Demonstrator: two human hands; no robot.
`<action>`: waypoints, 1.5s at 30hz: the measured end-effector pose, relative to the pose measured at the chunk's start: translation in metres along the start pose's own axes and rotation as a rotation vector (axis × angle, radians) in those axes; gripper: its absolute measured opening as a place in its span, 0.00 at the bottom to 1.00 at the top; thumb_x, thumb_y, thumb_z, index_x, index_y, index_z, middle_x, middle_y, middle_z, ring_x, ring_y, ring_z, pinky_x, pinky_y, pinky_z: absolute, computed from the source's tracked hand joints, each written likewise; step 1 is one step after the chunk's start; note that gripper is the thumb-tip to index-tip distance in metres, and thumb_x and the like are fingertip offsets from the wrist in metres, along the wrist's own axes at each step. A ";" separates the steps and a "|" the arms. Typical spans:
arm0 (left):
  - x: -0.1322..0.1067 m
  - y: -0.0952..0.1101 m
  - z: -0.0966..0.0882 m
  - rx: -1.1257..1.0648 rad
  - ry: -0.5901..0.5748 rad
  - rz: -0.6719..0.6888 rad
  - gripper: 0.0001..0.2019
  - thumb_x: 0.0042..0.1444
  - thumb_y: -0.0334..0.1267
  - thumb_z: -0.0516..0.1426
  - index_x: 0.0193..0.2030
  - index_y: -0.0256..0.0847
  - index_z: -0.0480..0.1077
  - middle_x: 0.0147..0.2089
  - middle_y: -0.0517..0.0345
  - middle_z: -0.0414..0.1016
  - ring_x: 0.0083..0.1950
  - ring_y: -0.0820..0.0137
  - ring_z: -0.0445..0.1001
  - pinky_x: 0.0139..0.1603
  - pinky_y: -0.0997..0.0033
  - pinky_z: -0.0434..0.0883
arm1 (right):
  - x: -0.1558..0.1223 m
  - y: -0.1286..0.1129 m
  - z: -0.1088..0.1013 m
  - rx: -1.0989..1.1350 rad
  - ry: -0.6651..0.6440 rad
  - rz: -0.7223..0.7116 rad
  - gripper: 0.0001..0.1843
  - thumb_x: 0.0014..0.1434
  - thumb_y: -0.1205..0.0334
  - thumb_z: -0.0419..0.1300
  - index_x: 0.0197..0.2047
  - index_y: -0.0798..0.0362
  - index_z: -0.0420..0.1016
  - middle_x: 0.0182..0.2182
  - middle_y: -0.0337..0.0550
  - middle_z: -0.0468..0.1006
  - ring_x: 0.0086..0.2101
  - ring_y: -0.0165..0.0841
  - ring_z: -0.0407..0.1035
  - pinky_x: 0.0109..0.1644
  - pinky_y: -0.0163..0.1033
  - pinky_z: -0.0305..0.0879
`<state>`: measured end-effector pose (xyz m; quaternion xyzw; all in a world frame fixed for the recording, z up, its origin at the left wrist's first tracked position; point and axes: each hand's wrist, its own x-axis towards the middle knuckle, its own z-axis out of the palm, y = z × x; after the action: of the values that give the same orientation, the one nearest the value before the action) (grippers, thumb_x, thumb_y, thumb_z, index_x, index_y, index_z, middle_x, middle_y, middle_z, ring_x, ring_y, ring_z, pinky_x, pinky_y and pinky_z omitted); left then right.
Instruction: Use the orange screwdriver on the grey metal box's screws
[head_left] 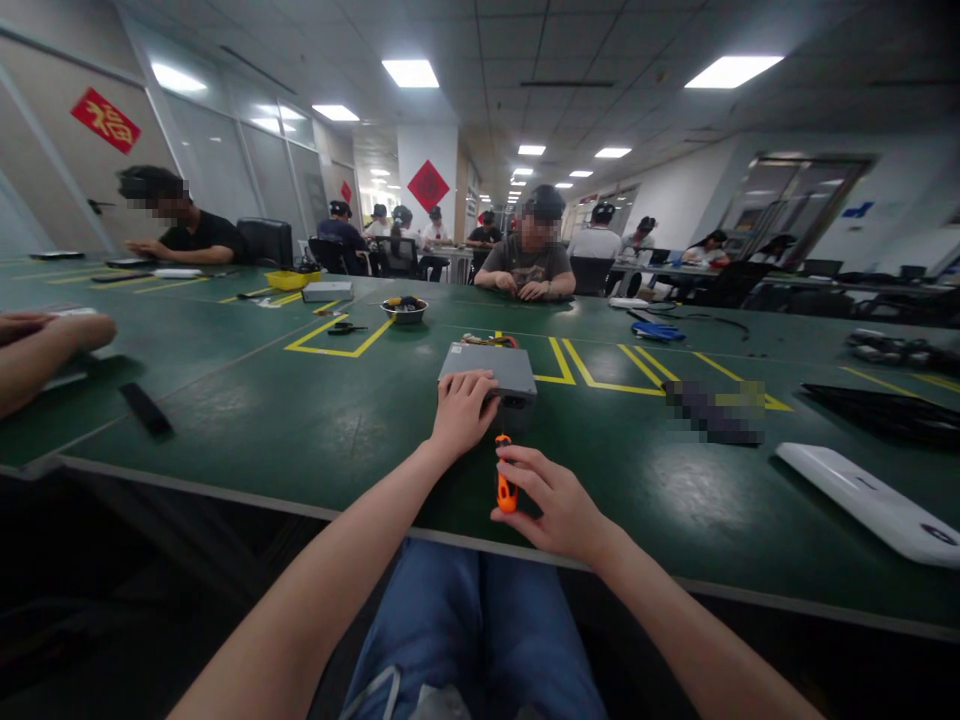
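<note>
My left hand (463,412) presses on top of a grey metal box (487,368), a power-supply-like casing, and covers its near corner. A small bundle of coloured wires (489,340) lies along the box's far edge. My right hand (553,497) sits just below and to the right, with its fingers closed around an orange-handled screwdriver (505,476). The screwdriver stands nearly upright, with its tip hidden by my fingers and its handle not touching the box.
The green workbench (315,430) has yellow tape outlines. A metal bowl of parts (403,310), black-handled scissors (345,328), a yellow bin (286,280), a white panel (862,500) and a black panel (877,414) lie on it. A co-worker's forearm (45,350) rests at the far left.
</note>
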<state>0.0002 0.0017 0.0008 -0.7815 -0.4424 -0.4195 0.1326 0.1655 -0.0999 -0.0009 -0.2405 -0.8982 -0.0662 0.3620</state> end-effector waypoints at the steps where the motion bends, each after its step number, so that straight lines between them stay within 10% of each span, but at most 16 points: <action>1: 0.000 0.000 0.000 -0.001 -0.002 0.000 0.08 0.58 0.38 0.53 0.44 0.46 0.65 0.54 0.60 0.70 0.55 0.66 0.64 0.56 0.60 0.54 | -0.001 0.001 0.001 0.000 0.033 -0.001 0.22 0.56 0.55 0.59 0.51 0.53 0.60 0.49 0.56 0.68 0.47 0.41 0.68 0.46 0.45 0.70; 10: 0.000 0.001 0.001 -0.010 -0.003 -0.008 0.08 0.58 0.38 0.53 0.45 0.46 0.66 0.54 0.59 0.70 0.55 0.66 0.64 0.57 0.60 0.54 | 0.002 -0.003 -0.005 -0.003 -0.118 -0.005 0.21 0.60 0.58 0.52 0.56 0.52 0.59 0.55 0.57 0.60 0.52 0.42 0.63 0.50 0.46 0.67; 18: 0.000 0.002 -0.001 -0.005 -0.024 -0.015 0.08 0.58 0.38 0.52 0.45 0.46 0.66 0.54 0.58 0.70 0.56 0.66 0.64 0.57 0.60 0.54 | -0.003 0.002 0.002 0.061 0.082 -0.002 0.19 0.57 0.59 0.58 0.50 0.51 0.58 0.49 0.56 0.68 0.46 0.39 0.69 0.44 0.45 0.70; 45: 0.000 0.001 0.000 -0.007 -0.019 -0.011 0.08 0.58 0.37 0.51 0.45 0.46 0.66 0.54 0.60 0.69 0.55 0.66 0.64 0.56 0.60 0.55 | 0.002 -0.001 0.001 -0.051 0.005 -0.015 0.19 0.56 0.53 0.58 0.48 0.53 0.63 0.49 0.55 0.70 0.42 0.38 0.71 0.41 0.43 0.70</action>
<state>0.0008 0.0012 0.0014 -0.7833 -0.4465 -0.4146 0.1233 0.1636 -0.0999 -0.0003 -0.2429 -0.8971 -0.0923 0.3573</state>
